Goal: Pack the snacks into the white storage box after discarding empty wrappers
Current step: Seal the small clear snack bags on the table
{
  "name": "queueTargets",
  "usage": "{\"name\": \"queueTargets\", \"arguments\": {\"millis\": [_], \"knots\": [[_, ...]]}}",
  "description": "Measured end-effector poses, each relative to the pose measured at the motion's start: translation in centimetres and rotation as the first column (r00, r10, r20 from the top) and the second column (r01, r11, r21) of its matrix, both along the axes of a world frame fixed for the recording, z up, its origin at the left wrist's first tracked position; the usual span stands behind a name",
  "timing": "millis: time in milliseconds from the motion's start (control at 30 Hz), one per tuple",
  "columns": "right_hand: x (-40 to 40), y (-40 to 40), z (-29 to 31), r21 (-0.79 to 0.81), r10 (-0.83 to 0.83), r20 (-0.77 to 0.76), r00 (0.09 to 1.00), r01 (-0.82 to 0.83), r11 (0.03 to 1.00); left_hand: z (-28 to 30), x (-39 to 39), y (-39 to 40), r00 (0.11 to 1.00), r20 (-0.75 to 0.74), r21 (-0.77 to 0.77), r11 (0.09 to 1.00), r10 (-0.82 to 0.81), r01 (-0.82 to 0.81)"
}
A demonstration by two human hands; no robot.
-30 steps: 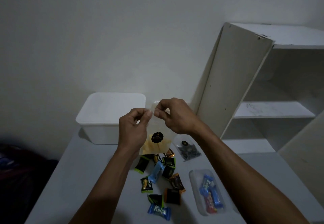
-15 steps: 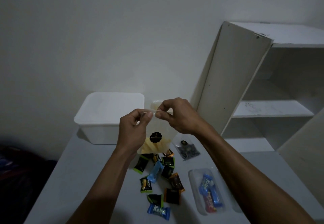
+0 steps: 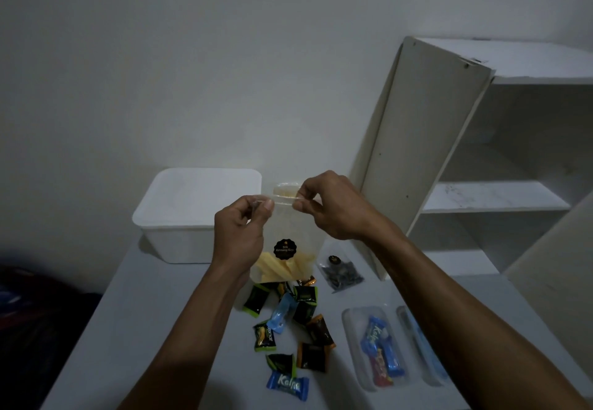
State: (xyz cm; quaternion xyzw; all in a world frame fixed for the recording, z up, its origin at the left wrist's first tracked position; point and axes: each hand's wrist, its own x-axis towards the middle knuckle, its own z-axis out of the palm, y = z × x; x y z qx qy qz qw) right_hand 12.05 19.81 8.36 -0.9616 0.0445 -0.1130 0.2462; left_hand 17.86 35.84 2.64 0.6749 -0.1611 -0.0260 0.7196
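Pouch [image 3: 282,249] of yellow sticks hangs above the loose sweets [image 3: 288,323], left hand [image 3: 239,233] and right hand [image 3: 330,207] each pinching its top strip, seemingly sealing it; next, I'd judge, it goes left and far into the white storage box [image 3: 192,217]

**Readable text: two brand marks, one sticker**

"Stik Kentang Keju" on black round sticker [image 3: 285,249] of clear pouch [image 3: 290,230], below the pinching fingers [image 3: 266,206]. "Kelpa"-style white lettering on blue candy [image 3: 287,387], far below fingers, nearest table edge. Same lettering on blue bar [image 3: 373,336] in clear tray [image 3: 353,345]. Other wrappers unreadable.
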Motion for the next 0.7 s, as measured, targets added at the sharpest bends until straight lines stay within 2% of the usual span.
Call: {"name": "queueTargets", "arguments": {"millis": [267, 400, 500, 700], "knots": [[-0.2, -1.1, -0.2, 0.022, -0.011, 0.042, 0.999, 0.01, 1.0, 0.2, 0.4, -0.3, 0.999, -0.053, -0.053, 0.999, -0.003, 0.001], [-0.6, -1.5, -0.2, 0.081, -0.024, 0.015, 1.0, 0.023, 0.996, 0.2, 0.7, -0.3, 0.996, -0.091, -0.079, 0.997, -0.008, 0.001], [-0.9, -1.8, -0.6, 0.117, -0.049, 0.054, 0.997, 0.042, 0.992, 0.1, 0.8, -0.3, 0.995, -0.102, -0.071, 0.997, -0.023, 0.016], [-1.2, -2.5, -0.8, 0.322, -0.087, 0.005, 0.996, 0.08, 0.943, 0.4, 1.2, -0.1, 0.99, -0.144, -0.095, 0.995, -0.006, -0.007]]}}
